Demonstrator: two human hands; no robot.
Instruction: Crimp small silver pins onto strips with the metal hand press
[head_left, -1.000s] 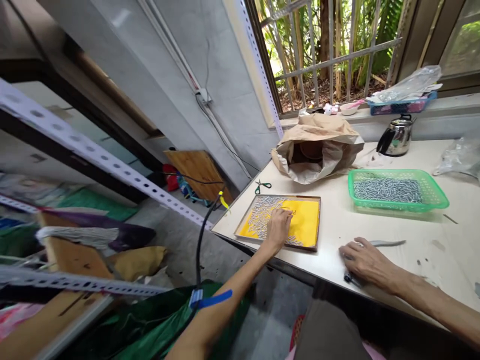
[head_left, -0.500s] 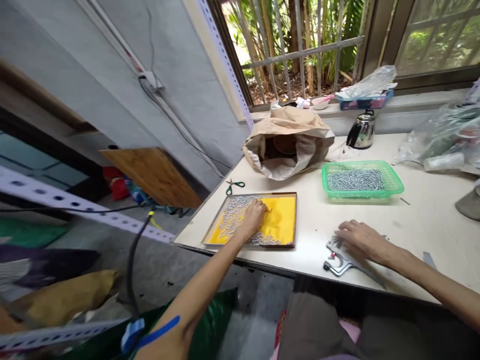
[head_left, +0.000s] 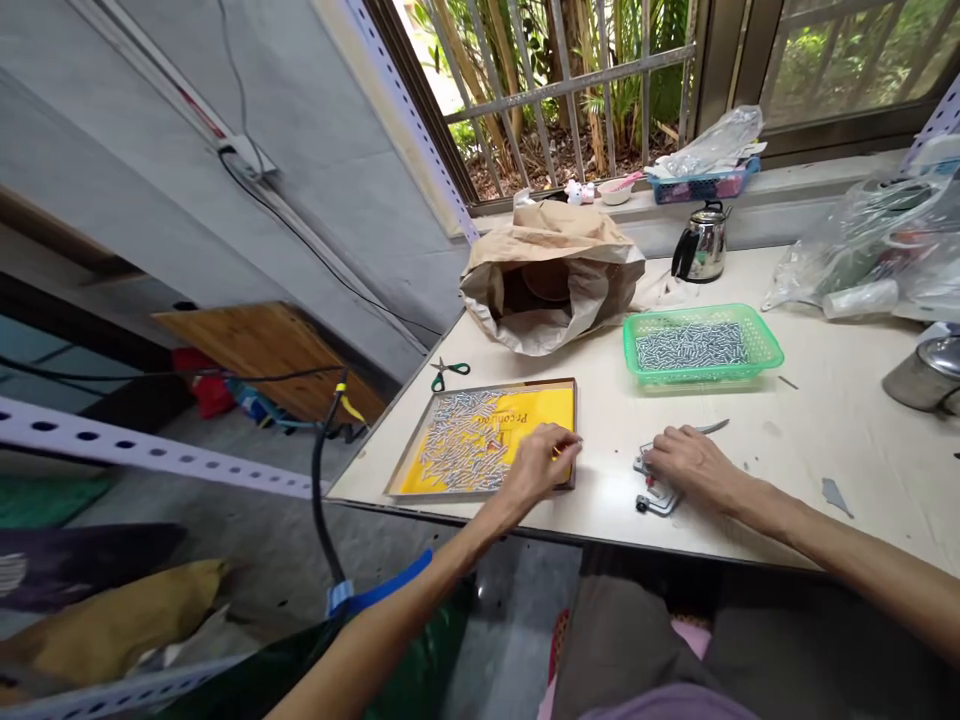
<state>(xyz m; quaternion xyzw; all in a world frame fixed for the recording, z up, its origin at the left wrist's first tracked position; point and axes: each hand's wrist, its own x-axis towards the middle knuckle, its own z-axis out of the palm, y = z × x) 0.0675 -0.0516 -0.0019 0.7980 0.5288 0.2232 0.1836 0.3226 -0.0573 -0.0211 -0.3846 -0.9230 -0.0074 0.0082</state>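
Note:
My left hand (head_left: 540, 465) is over the right front edge of a shallow tray (head_left: 576, 420), thumb and fingertips pinched on a tiny metal pin, mostly hidden. Many small silver pins (head_left: 465, 445) lie in the tray on a yellow sheet (head_left: 544, 405) with dark print. To the right, my right hand (head_left: 694, 465) is closed over a C-shaped metal hand tool (head_left: 660, 500) with a black knob, lying near the table's front edge. A grey handle sticks out beyond the fingers; the palm hides the tool's middle.
Behind the right hand stands a green plastic basket (head_left: 769, 345) of silver pins. Green-handled scissors (head_left: 450, 373) lie behind the tray, near an open brown paper bag (head_left: 555, 240). A metal kettle (head_left: 701, 245), plastic bags (head_left: 862, 250) and a grey shard (head_left: 835, 495) are further right.
My left hand has moved right from among the pins to the tray's right edge. My right hand has closed on the tool, which has turned, its handle now pointing back right.

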